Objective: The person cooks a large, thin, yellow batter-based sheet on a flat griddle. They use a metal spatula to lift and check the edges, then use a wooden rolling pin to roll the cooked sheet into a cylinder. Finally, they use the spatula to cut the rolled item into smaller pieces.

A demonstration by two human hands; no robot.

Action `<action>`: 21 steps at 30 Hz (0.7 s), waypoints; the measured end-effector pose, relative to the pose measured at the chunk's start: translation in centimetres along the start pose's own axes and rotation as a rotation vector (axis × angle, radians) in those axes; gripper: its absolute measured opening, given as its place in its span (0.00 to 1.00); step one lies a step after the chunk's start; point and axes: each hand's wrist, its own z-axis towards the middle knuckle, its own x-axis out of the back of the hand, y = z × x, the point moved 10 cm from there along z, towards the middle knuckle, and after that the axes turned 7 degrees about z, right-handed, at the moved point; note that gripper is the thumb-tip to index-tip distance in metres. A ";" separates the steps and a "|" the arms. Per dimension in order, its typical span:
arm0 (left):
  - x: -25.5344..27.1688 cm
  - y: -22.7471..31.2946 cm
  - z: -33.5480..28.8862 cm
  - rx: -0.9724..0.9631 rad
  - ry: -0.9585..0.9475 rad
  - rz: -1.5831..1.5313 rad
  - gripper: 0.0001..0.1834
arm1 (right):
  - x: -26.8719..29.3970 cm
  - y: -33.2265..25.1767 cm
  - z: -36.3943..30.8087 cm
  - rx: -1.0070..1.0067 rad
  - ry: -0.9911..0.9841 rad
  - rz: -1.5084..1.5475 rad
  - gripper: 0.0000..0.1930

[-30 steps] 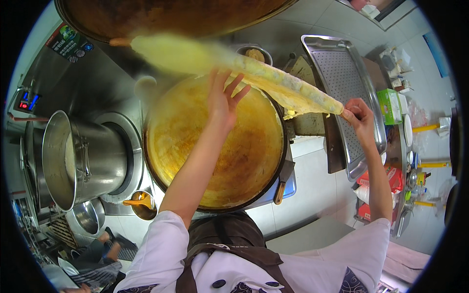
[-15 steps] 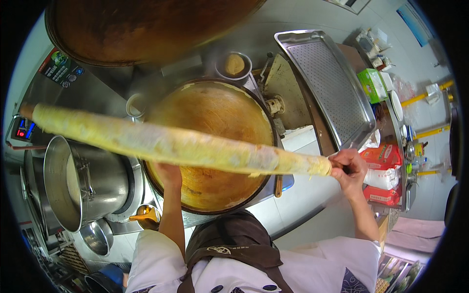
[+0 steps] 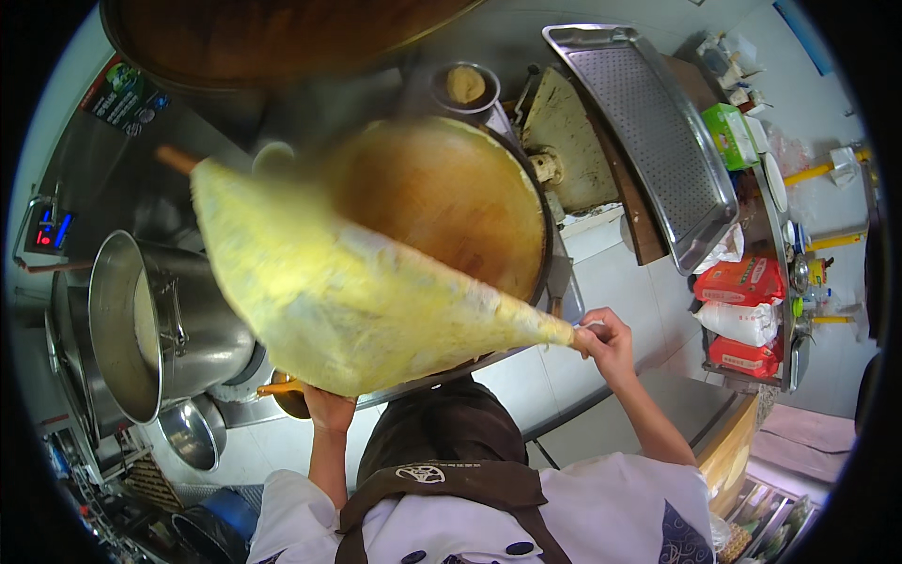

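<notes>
A large, thin yellow pancake (image 3: 310, 301) hangs partly unrolled from a long wooden stick (image 3: 177, 160), tilted over the round brown griddle (image 3: 442, 202). My right hand (image 3: 606, 346) is closed round the stick's right end, beyond the griddle's near right edge. Low on the pancake's near edge is my left hand (image 3: 329, 411); the sheet is drawn down to it, and its fingers are partly hidden behind the sheet. The stick's far end sticks out bare at the upper left. Steam blurs the griddle's left side.
A big round brown lid (image 3: 272, 42) hangs above the griddle. To the left stands a steel pot (image 3: 178, 320), with a steel bowl (image 3: 193, 432) below. A perforated tray (image 3: 648, 132) leans at right, and a small bowl (image 3: 465, 89) sits behind the griddle.
The pancake was rolled tight on the stick; now part of it hangs loose as a wide sheet. My left hand has come nearer my body, and my right hand has moved left.
</notes>
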 end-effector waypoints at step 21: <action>-4.7 3.5 4.3 -0.894 0.550 1.867 0.28 | -1.3 2.2 7.6 0.509 0.310 -0.855 0.18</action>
